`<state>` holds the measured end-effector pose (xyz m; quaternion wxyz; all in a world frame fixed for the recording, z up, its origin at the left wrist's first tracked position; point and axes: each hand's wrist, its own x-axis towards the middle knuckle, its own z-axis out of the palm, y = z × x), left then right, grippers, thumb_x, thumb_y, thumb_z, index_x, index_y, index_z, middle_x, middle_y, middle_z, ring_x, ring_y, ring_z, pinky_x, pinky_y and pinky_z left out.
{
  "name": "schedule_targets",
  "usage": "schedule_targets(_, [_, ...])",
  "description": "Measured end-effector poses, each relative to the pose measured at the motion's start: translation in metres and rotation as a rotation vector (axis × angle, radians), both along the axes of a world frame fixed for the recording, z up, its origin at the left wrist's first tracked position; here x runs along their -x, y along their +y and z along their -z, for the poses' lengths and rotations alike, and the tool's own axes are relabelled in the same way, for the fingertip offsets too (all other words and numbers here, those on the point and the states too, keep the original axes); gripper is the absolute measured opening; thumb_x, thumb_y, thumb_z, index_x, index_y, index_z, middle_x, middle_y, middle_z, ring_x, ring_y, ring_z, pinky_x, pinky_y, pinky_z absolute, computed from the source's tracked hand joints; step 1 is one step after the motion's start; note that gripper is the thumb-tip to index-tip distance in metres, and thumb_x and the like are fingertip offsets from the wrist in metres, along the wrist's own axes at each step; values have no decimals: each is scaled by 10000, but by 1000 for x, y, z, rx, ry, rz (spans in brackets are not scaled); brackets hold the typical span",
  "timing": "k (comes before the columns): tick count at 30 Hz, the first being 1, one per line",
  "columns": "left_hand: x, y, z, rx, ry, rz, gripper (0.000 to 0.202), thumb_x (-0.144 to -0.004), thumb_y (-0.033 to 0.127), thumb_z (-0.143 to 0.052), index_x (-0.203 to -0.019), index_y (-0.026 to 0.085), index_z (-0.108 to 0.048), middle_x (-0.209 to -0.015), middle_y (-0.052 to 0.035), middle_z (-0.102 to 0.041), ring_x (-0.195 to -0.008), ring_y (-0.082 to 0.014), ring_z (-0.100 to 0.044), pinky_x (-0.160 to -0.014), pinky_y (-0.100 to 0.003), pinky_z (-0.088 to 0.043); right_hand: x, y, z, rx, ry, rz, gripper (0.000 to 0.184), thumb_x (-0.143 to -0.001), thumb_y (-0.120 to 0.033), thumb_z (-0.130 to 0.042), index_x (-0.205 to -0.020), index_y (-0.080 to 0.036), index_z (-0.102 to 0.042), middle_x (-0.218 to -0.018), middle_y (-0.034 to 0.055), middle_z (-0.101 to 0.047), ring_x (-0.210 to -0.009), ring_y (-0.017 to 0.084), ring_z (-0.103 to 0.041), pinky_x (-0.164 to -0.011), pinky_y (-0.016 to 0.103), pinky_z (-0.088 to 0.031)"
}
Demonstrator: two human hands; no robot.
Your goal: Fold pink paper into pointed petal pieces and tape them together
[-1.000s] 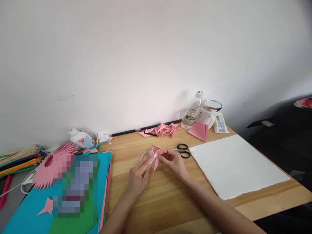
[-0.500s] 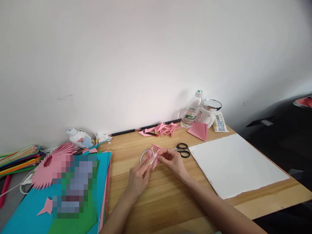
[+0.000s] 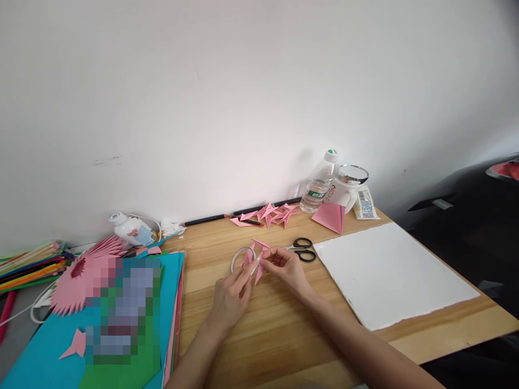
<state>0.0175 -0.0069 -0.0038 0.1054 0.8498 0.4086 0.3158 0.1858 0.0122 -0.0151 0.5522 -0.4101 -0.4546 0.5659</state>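
Observation:
Between my hands, just above the wooden table, is a white tape roll (image 3: 232,262) with a short white strip running off it. My left hand (image 3: 232,296) is closed, its fingers pressed on the roll's near right side. At the strip's end, my right hand (image 3: 288,271) pinches with thumb and forefinger; the fingertips partly hide what they grip. Pointed pink folded paper pieces (image 3: 258,274) lie around and under the fingers. Black-handled scissors (image 3: 304,255) rest just beyond my right hand, their blades partly hidden.
More pink folded pieces (image 3: 279,215) lie by the wall, near a water bottle (image 3: 317,189) and a white mug (image 3: 344,192). A white board (image 3: 393,275) is at right. Coloured paper sheets (image 3: 48,346) and a pink pleated paper ring (image 3: 65,292) are at left.
The white strip between my fingertips shows less than before, and the tape roll has shifted slightly left. Both hands stay in nearly the same place.

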Motion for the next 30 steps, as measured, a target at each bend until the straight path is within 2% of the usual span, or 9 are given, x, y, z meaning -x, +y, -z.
schedule_targets(5, [1,1,-1,-29,43,4,491,-857,121,-393,-1330,250,-368,-1149,-85,-617,-787,-134,-643,-591,-201,-498,0,-1,0,4,-2,-8,248,-652,-376,-717,-694,-158,-605,-697,26,-613,-606,126,-561,-587,251,-490])
schedule_targets(12, [2,0,-3,16,107,11,536,-864,115,-374,-1370,266,-289,-1156,-81,-609,-791,-132,-636,-616,-205,-496,1,-1,-2,3,26,-29,237,-652,-368,-717,-691,-161,-609,-700,26,-615,-624,135,-568,-614,265,-493])
schedule_targets(17, [0,-1,-4,63,30,-13,497,-870,161,-401,-1353,252,-330,-1035,-65,-667,-674,-120,-631,-574,-203,-493,0,0,0,21,40,-13,262,-627,-377,-734,-714,-158,-621,-740,39,-632,-648,143,-581,-638,277,-501])
schedule_targets(21, [0,0,-2,87,-35,-48,454,-884,232,-415,-1335,247,-368,-1070,-81,-657,-623,-113,-621,-569,-205,-490,0,0,0,24,41,0,261,-610,-371,-745,-715,-160,-632,-721,28,-632,-630,140,-580,-632,277,-495])
schedule_targets(27, [3,1,0,46,29,-25,399,-891,211,-399,-1287,231,-451,-762,-34,-672,-571,-108,-584,-533,-189,-442,2,-1,-6,40,60,-26,256,-609,-371,-746,-677,-156,-624,-685,16,-620,-593,124,-560,-592,258,-476])
schedule_targets(30, [2,0,-1,41,-1,-13,398,-886,204,-408,-1281,235,-454,-833,-39,-682,-627,-113,-611,-575,-195,-459,2,-1,-6,46,97,-34,249,-617,-350,-750,-667,-159,-598,-651,-1,-600,-570,104,-541,-574,237,-461])
